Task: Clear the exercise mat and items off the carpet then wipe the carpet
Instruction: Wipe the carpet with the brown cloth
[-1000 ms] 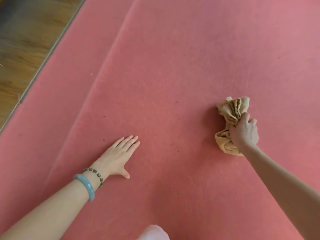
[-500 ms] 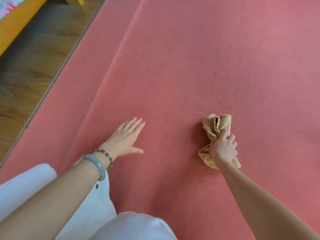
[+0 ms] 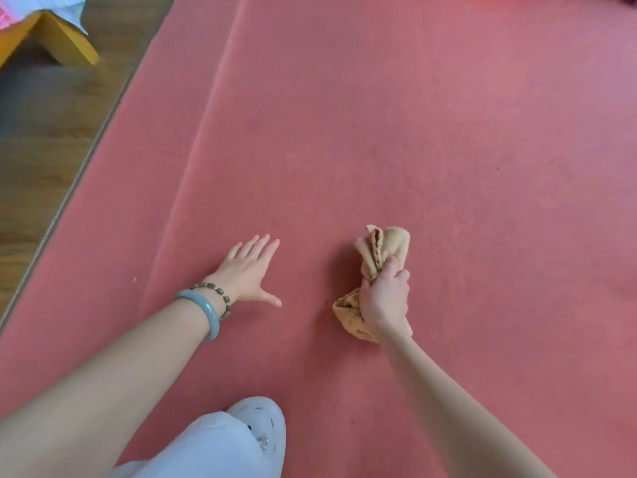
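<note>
Fingers of the right hand (image 3: 384, 300) grip a bunched cloth (image 3: 379, 250) mid-carpet (image 3: 448, 132); left hand (image 3: 248, 270) presses flat, fingers together. No mat in view; wiping seems underway.

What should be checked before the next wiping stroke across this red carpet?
1. Tan crumpled cloth gripped firmly by the right hand: ok.
2. Cloth down on the red carpet: ok.
3. Left hand flat on the carpet, apart from the cloth: ok.
4. Carpet ahead of the cloth free of objects: ok.
5. Carpet spotless: not ok, a dark speck shows to the far right.
6. Cloth damp enough: cannot tell.
</note>
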The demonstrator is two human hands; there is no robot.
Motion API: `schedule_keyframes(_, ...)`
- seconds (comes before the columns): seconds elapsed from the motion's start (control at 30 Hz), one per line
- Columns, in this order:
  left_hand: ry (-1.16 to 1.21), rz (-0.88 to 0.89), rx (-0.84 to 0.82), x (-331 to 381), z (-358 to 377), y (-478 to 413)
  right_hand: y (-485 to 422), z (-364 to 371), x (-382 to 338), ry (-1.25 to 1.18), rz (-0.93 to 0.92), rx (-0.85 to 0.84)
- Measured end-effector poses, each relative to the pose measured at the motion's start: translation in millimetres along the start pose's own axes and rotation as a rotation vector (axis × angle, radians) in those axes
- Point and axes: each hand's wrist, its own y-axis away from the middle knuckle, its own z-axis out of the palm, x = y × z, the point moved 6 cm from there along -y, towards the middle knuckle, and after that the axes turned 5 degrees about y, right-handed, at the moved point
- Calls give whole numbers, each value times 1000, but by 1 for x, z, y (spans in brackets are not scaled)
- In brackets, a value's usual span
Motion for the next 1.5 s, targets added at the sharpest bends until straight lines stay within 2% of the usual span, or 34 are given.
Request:
schedule_keyframes(0.13,20,-66,-26,-21,32,3,15,56,-98,200,-347,-131)
schedule_keyframes(0.2,10,-101,-23,-33,38,7,29,73,-127,236,-558,-233)
schedule_keyframes(0.27,-31,-90,-26,-39,41,10,30,76,-136,310,-694,-243)
schedule_keyframes(0.33,-28,-69,-38,-41,45,12,7,60,-125,302,-652,-172)
schedule_keyframes(0.4,53,-84,-55,-42,47,14,-27,32,-94,242,-532,-117)
schedule_keyframes(0.57,228,-166,-63,-32,50,10,-98,-59,30,235,-183,63)
schedule_keyframes(0.7,144,-175,-92,-29,56,10,-110,-109,110,212,120,172)
schedule_keyframes(0.8,97,-158,-119,-26,58,8,-109,-117,121,157,261,242)
schedule_keyframes(0.87,78,-144,-135,-27,58,6,-110,-101,89,135,216,248)
schedule_keyframes(0.97,62,-119,-173,-30,60,8,-104,-49,1,142,38,156)
schedule_keyframes(1.13,41,-79,-237,-33,57,8,-55,51,-158,252,-394,-70)
schedule_keyframes(1.27,35,-52,-159,-37,51,8,-28,83,-205,367,-641,-174)
schedule_keyframes(1.33,40,-17,-44,-43,42,8,-46,69,-195,334,-613,-148)
schedule_keyframes(1.4,89,27,65,-50,31,4,-78,42,-167,267,-492,-123)
schedule_keyframes(1.5,180,35,138,-62,15,-13,-126,-7,-104,228,-278,-31)
